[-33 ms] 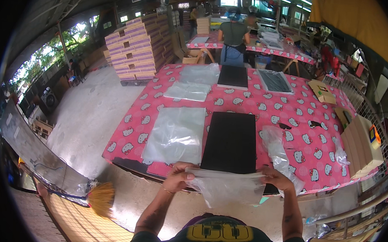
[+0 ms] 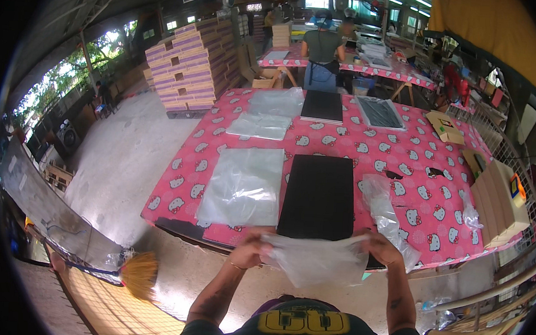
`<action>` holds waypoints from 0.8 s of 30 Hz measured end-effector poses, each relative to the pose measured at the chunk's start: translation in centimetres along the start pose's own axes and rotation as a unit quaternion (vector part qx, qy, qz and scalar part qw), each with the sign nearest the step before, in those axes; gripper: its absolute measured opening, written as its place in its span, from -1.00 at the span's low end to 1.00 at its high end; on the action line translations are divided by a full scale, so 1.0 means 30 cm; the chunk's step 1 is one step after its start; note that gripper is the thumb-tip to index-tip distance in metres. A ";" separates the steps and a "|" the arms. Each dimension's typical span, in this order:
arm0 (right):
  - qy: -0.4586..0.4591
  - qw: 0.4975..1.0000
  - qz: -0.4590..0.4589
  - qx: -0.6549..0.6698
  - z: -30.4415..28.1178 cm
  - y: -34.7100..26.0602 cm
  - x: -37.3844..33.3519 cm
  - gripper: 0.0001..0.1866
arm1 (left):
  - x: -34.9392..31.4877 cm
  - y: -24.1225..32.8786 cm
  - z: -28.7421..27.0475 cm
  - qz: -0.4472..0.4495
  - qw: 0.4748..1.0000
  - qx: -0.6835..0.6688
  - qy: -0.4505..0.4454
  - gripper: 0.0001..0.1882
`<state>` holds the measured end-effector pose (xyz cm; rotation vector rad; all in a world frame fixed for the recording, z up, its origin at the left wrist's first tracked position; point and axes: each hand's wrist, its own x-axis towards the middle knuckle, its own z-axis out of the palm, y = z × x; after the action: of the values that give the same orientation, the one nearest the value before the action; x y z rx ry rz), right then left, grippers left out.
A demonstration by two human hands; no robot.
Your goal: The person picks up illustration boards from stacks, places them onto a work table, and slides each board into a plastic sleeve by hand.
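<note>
A clear plastic bag (image 2: 317,261) is stretched between my hands, hanging over the near edge of the table. My left hand (image 2: 250,248) grips its left side and my right hand (image 2: 384,249) its right side, fingers closed on the film. Just beyond the bag lies a stack of black flat sheets or boards (image 2: 317,197), its front edge partly behind the film. To the left of that is a pile of clear plastic bags (image 2: 242,187). A crumpled strip of clear plastic (image 2: 382,207) lies near my right hand.
The table (image 2: 336,142) has a pink patterned cover. Farther back are more clear bags (image 2: 258,126), black boards (image 2: 322,106) and a bagged black piece (image 2: 380,113). Cardboard pieces (image 2: 497,198) and an orange tape dispenser (image 2: 518,188) sit right. Stacked cartons (image 2: 191,66) and a person (image 2: 322,52) are beyond.
The bag's top edge, a fairly straight band before, now looks looser and blurred. My left hand has shifted slightly; the things on the table have stayed put.
</note>
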<state>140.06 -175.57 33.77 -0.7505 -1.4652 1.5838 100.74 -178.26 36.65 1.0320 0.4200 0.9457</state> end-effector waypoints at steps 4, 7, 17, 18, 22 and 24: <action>0.183 0.927 -0.010 0.327 0.040 -0.004 -0.006 -0.63 | 0.069 0.030 0.193 -0.032 0.845 0.505 -0.172 -0.68; 0.078 0.983 0.095 0.135 0.032 -0.030 -0.020 -0.72 | 0.023 0.000 0.081 -0.079 0.939 0.321 -0.096 -0.57; 0.097 0.900 0.019 0.424 0.081 -0.092 -0.015 -0.56 | 0.061 -0.057 0.044 -0.208 0.938 0.258 -0.105 -0.56; 0.070 0.923 0.027 0.378 0.063 -0.041 -0.020 -0.57 | 0.066 -0.056 0.043 -0.289 0.884 0.322 -0.178 -0.58; -0.057 0.989 0.131 0.023 0.062 -0.006 -0.064 -0.64 | 0.050 -0.032 0.086 0.103 0.970 -0.114 0.190 -0.68; -0.204 0.954 0.201 -0.089 0.034 0.047 -0.054 -0.68 | 0.065 -0.005 0.094 0.002 0.974 -0.136 0.184 -0.68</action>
<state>139.71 -177.43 32.34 -0.9063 -1.8577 2.0236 103.85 -178.20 38.12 0.6081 0.5764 1.1667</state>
